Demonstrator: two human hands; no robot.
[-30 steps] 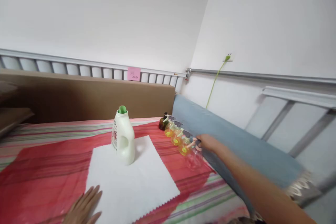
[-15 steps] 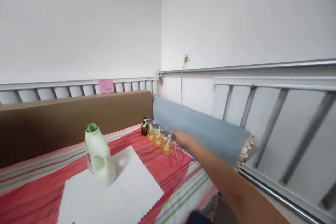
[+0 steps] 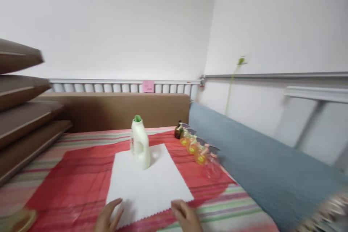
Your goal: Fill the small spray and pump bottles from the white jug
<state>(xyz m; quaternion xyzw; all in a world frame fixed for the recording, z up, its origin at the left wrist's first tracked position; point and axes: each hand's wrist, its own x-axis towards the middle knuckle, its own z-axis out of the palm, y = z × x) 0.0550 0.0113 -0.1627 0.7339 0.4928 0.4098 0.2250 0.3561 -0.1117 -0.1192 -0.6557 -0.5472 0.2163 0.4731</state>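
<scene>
A blue bolster (image 3: 261,148) and pump bottles (image 3: 192,146) line the cloth's (image 3: 81,168) right edge. The white jug (image 3: 141,149) stands on the mat (image 3: 144,192), near its far edge. At the near corners: my left hand (image 3: 107,219), fingers spread; my right hand (image 3: 187,217), curled, hold I cannot tell.

2 plain white walls (image 3: 122,32) meet in a corner under pale, even light, with a white ribbed radiator (image 3: 103,87) bearing a pink note (image 3: 148,86) along the back wall and a grey pipe (image 3: 272,76) below a green plug (image 3: 241,60) on the right wall. A long brown panel (image 3: 122,108) stands before the radiator, a blue cover (image 3: 258,152) runs down the right side, and 4 brown slabs (image 3: 19,88) are stacked at the left.
</scene>
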